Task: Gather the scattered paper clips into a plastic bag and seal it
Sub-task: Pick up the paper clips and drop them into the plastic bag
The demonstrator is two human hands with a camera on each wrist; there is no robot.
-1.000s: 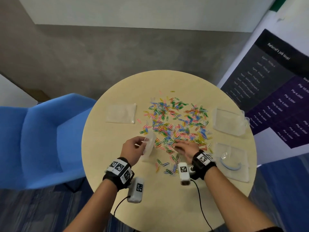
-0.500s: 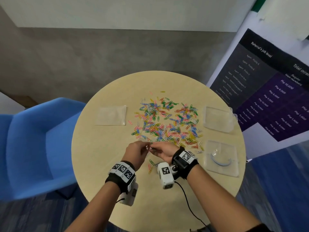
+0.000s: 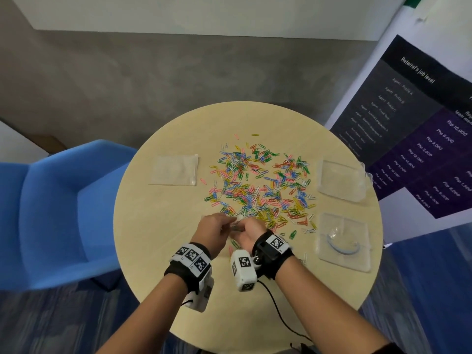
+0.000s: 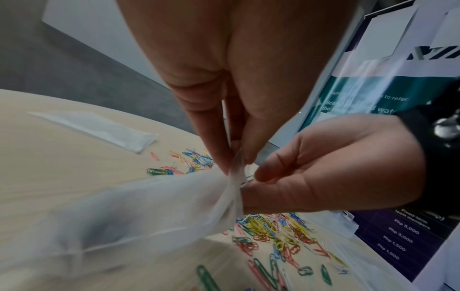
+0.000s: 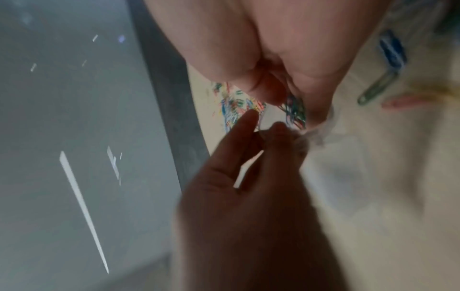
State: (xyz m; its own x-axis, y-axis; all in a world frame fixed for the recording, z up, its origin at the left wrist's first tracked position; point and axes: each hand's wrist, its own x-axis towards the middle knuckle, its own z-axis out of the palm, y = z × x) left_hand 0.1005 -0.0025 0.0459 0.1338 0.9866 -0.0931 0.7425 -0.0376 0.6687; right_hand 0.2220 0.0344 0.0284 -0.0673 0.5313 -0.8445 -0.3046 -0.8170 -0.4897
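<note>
a person stands over a round wooden table [image 3: 158, 251], seen from above, with both hands meeting just above its near edge. the left hand [image 3: 213, 232] pinches the rim of a small clear plastic bag [image 4: 139, 208] between thumb and fingertips; the bag hangs limp and crumpled below the pinch. the right hand [image 3: 249, 235] is curled shut on a small bunch of paper clips [image 5: 295, 109], held between thumb and fingers right at the bag's mouth.

most of the paper clips, in green, blue, pink, yellow and white, lie in a wide loose scatter [image 3: 258, 185] across the middle of the table, just beyond the hands. a few stray ones lie nearer the person. a flat spare bag [image 3: 175, 169] lies to the left of the scatter. two clear plastic trays [image 3: 341, 180] sit at the right edge of the table. a blue chair [image 3: 58, 213] stands to the left, and a printed poster [image 3: 419, 118] to the right.

judging from this, the bag will be very light, thin and floppy, so its mouth will likely fall closed unless held apart at the rim, best at the stiffer seal strip along the top. the clips look light, hard and smooth, apt to slide on the table and tangle with one another, so small pinches or a sweeping scoop with cupped fingers should suit them. the task looks to be at an early stage, with the seal not yet made.
</note>
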